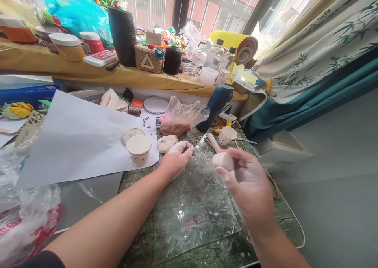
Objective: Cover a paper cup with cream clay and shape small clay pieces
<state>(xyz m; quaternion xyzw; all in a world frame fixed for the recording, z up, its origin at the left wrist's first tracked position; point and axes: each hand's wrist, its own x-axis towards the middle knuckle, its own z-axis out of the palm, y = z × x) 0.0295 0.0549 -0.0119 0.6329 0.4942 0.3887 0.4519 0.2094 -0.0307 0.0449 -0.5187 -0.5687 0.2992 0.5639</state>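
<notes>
My right hand [251,177] grips a pale, rounded lump of clay [222,161] between thumb and fingers, above a clear sheet [195,228]. My left hand [178,157] is closed, thumb and fingers curled together; whatever it holds, if anything, is hidden. White powder coats both hands. Just behind my left hand lies a flattened piece of clay [167,144]. Left of it, a paper cup [140,158] has a flat clay disc [138,145] across its top. Another round disc [130,134] with scratched lines lies behind that cup.
White paper [79,142] covers the table's left side. Behind the hands are a bag of brown clay [180,124], a dark blue bottle [215,106], a rolling pin [214,142] and another paper cup [227,135]. Jars and craft supplies crowd the windowsill [118,77].
</notes>
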